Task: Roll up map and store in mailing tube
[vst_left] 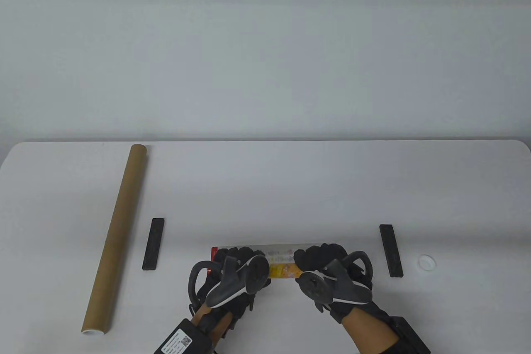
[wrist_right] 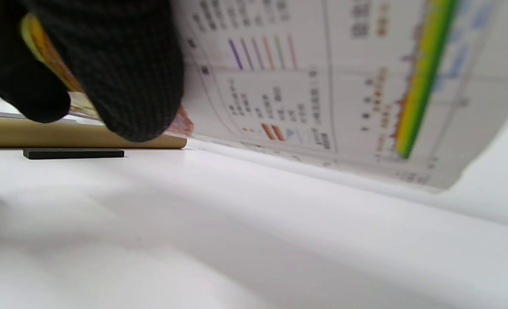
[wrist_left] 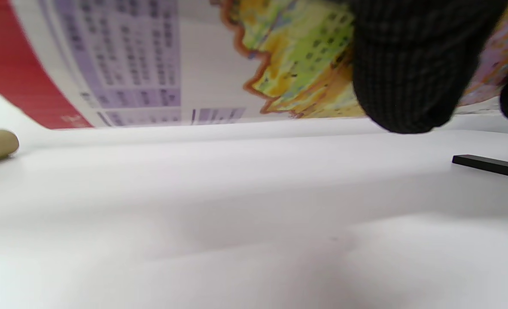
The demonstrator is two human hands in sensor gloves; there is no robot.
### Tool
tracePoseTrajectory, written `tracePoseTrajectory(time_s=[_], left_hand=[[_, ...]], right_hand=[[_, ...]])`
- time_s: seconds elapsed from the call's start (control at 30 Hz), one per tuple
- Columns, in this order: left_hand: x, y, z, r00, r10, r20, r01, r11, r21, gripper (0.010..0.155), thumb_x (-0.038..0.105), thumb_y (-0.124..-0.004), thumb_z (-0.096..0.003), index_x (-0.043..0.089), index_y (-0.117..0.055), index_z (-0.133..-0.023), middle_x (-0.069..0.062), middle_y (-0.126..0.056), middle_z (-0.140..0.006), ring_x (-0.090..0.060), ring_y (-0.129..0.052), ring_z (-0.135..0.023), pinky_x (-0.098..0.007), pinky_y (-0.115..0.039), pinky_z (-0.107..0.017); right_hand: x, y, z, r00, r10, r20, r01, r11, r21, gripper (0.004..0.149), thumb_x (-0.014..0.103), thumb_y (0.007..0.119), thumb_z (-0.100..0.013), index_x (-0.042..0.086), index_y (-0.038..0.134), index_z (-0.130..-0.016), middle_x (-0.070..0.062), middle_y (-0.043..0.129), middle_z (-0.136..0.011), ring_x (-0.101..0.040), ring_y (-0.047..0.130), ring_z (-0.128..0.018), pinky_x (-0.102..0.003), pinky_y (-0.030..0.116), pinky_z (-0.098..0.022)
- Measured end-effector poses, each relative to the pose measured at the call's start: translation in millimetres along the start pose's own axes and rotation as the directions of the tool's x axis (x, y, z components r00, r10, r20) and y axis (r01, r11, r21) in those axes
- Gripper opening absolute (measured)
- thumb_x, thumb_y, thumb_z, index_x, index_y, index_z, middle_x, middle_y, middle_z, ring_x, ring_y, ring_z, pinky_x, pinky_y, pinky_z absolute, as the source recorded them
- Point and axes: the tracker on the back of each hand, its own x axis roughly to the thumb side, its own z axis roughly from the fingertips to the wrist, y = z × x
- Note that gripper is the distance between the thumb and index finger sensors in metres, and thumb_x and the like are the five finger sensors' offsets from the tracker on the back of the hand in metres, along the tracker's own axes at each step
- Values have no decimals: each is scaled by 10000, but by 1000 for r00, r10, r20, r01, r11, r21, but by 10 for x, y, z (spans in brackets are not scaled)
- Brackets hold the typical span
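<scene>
Your left hand and right hand lie side by side, palms down, near the bench's front edge. Fingers of both curl forward and down. Trackers sit on both backs.

Two black bars flank the roll; tube lies far left.
</scene>
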Motion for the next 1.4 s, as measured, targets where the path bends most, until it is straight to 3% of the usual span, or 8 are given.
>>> tracePoseTrajectory(time_s=[0.27, 0.47, 0.67, 0.83, 0.97, 1.13, 1.2, 1.4], left_hand=[[31, 62, 63, 994, -107, 30, 100, 975, 196, 572, 662, -945, -290, 431, -858, -805, 107, -961, -686, -130, -1021, -618, -382, -767, -672], [34, 60, 41, 996, -86, 25, 82, 987, 136, 501, 652, -944, -304, 435, -882, -752, 103, -962, -646, -137, -1019, -581, -380, -769, -662], [-55, 27, -14, 999, 44, -8, -44, 999, 2, 496, 650, -945, -308, 429, -887, -748, 99, -966, -638, -139, -1022, -573, -379, -774, -658], [-126, -24, -55, 988, 155, -17, -156, 981, -118, 495, 647, -951, -311, 425, -887, -749, 96, -963, -637, -141, -1017, -570, -379, -769, -661], [-94, -29, -48, 992, 124, -1, -124, 989, -80, 530, 651, -949, -309, 419, -874, -780, 95, -960, -660, -142, -1016, -590, -383, -765, -667], [-11, 30, 21, 1000, -23, 10, 22, 997, 73, 581, 650, -946, -308, 433, -835, -835, 101, -945, -736, -150, -1008, -670, -398, -750, -691], [-3, 51, 41, 999, -40, 24, 36, 990, 137, 569, 643, -957, -299, 430, -851, -816, 106, -959, -699, -135, -1019, -632, -390, -761, -680], [-5, 62, 28, 999, -32, 21, 29, 995, 97, 502, 644, -968, -292, 436, -883, -741, 110, -966, -621, -125, -1022, -547, -373, -776, -654]], right_hand=[[-138, 73, -19, 981, -191, -38, 193, 980, 44, 559, 419, 960, -446, 81, 877, -884, -78, 933, -644, -313, 978, -479, -588, 767, -500], [-116, 80, -3, 989, -145, -25, 146, 989, 21, 592, 427, 956, -447, 83, 854, -917, -87, 920, -693, -332, 974, -544, -597, 745, -529], [-35, 11, 28, 1000, -19, 5, 20, 998, -51, 628, 434, 956, -443, 95, 822, -956, -99, 900, -769, -369, 958, -639, -617, 715, -564], [6, -18, 30, 999, 42, 20, -41, 997, -61, 608, 437, 964, -432, 108, 844, -929, -76, 923, -722, -329, 980, -581, -589, 744, -551], [-16, -7, 18, 1000, 21, 14, -20, 999, -28, 565, 430, 965, -434, 108, 872, -889, -69, 933, -673, -312, 985, -521, -582, 765, -523], [-81, 15, 12, 998, -65, -12, 65, 998, 5, 548, 426, 966, -433, 103, 886, -868, -69, 943, -647, -305, 994, -487, -577, 779, -499], [-113, 20, 12, 993, -115, -23, 115, 993, 20, 547, 425, 966, -435, 98, 887, -866, -68, 944, -643, -303, 995, -482, -575, 783, -494], [-102, 31, 22, 995, -102, -11, 103, 995, 5, 571, 433, 964, -434, 92, 877, -884, -77, 939, -669, -317, 995, -520, -585, 767, -511]])
